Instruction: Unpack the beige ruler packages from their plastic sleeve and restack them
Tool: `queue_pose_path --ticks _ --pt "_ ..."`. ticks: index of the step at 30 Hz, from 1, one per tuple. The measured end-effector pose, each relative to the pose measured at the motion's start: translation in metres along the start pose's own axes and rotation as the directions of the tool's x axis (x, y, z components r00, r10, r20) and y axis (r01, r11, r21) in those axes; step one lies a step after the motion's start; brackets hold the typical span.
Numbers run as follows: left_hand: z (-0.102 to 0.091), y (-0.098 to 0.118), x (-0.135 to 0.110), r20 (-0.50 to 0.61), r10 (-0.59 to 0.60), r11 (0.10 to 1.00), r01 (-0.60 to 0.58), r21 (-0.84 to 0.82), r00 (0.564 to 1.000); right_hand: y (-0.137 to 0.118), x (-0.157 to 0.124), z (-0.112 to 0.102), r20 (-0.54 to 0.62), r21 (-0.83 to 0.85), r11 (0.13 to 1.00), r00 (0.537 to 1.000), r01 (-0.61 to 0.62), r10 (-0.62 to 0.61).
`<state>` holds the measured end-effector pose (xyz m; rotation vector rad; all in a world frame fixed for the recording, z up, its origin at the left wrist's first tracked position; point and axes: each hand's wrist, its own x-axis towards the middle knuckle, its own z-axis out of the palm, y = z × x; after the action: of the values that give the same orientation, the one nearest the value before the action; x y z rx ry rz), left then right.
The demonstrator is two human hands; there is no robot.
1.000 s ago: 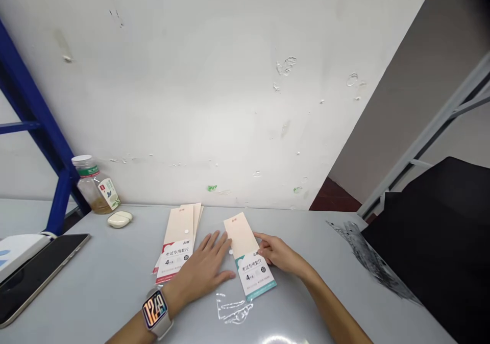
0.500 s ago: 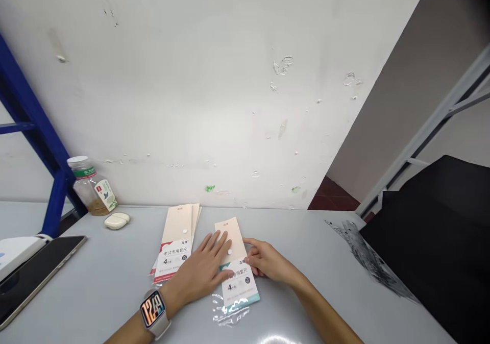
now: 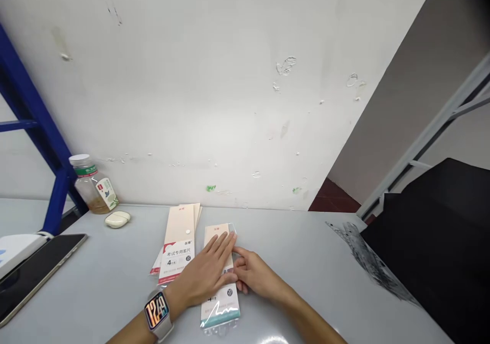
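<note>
Our left hand (image 3: pixel 202 275) lies spread on a plastic-sleeved ruler packet (image 3: pixel 220 311) on the grey table (image 3: pixel 115 283). Our right hand (image 3: pixel 254 277), fingers pressed together, pinches its edge below the scuffed white wall (image 3: pixel 191 78).

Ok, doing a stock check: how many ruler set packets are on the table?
At least 4: three or more in the fanned pile beside the left hand, and one packet under the left hand and the right hand. The pile may hide more.

Ruler packet (image 3: pixel 220 308) (lone) right of stack (image 3: pixel 178 229)

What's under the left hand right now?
The left hand lies across a ruler-set packet in a clear plastic sleeve; the packet's middle and its printing there are hidden.
</note>
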<state>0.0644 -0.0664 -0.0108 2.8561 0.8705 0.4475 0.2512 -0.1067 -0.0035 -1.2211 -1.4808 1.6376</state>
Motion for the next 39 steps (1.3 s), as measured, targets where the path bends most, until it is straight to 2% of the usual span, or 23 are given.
queue_pose_path --ticks 2,4,6,8,10,12,14,15,18,21,22,24,27,31,37,39 --pt "-0.005 -0.001 0.002 -0.06 -0.008 1.0 0.01 0.024 0.998 0.004 0.003 -0.003 -0.051 0.015 1.0 0.999 -0.002 0.003" --pt "-0.01 -0.003 0.004 -0.18 -0.056 0.998 0.062 0.03 0.982 0.007 0.006 -0.008 -0.124 0.046 0.999 0.992 0.02 -0.014" --pt "-0.016 -0.006 0.005 -0.319 -0.165 0.986 0.161 -0.038 0.933 0.007 0.008 -0.014 -0.202 0.09 0.994 0.978 0.068 -0.048" --pt "-0.019 -0.008 0.006 -0.381 -0.325 0.942 0.259 -0.214 0.866 0.003 0.009 -0.018 -0.249 0.135 0.982 0.964 0.13 -0.093" --pt "-0.02 -0.009 0.007 -0.303 -0.482 0.826 0.31 -0.472 0.822 0.0 0.008 -0.017 -0.247 0.167 0.969 0.959 0.18 -0.136" --pt "-0.019 -0.008 0.009 -0.153 -0.568 0.639 0.316 -0.701 0.808 -0.002 0.007 -0.014 -0.216 0.184 0.963 0.964 0.198 -0.157" --pt "-0.02 -0.009 0.01 -0.051 -0.618 0.472 0.318 -0.822 0.784 -0.003 0.006 -0.011 -0.19 0.182 0.962 0.967 0.202 -0.167" --pt "-0.022 -0.011 0.01 -0.034 -0.654 0.423 0.328 -0.845 0.756 -0.002 0.005 -0.011 -0.188 0.176 0.963 0.968 0.202 -0.168" --pt "-0.034 -0.025 0.006 -0.038 -0.777 0.361 0.395 -0.845 0.629 0.0 0.005 -0.014 -0.229 0.146 0.97 0.961 0.192 -0.156" --pt "-0.05 -0.052 -0.001 0.011 -0.835 0.324 0.506 -0.799 0.551 0.002 0.006 -0.022 -0.294 0.116 0.981 0.949 0.155 -0.115" --pt "-0.054 -0.062 -0.004 0.027 -0.851 0.322 0.561 -0.763 0.524 0.002 0.006 -0.024 -0.307 0.11 0.983 0.946 0.147 -0.107" --pt "-0.06 -0.078 -0.009 -0.019 -0.886 0.382 0.705 -0.598 0.464 0.004 0.008 -0.028 -0.317 0.106 0.984 0.943 0.142 -0.102" --pt "-0.061 -0.09 -0.014 -0.09 -0.885 0.454 0.806 -0.379 0.456 0.005 0.009 -0.029 -0.319 0.104 0.983 0.941 0.149 -0.108" --pt "-0.055 -0.093 -0.018 -0.132 -0.876 0.483 0.836 -0.26 0.464 0.005 0.01 -0.03 -0.31 0.097 0.985 0.945 0.14 -0.104" --pt "-0.054 -0.09 -0.016 -0.026 -0.877 0.475 0.857 -0.197 0.48 0.003 0.007 -0.03 -0.315 0.117 0.985 0.945 0.129 -0.086" --pt "-0.054 -0.084 -0.012 0.005 -0.865 0.488 0.844 -0.223 0.502 0.002 0.006 -0.03 -0.317 0.128 0.984 0.945 0.121 -0.075"
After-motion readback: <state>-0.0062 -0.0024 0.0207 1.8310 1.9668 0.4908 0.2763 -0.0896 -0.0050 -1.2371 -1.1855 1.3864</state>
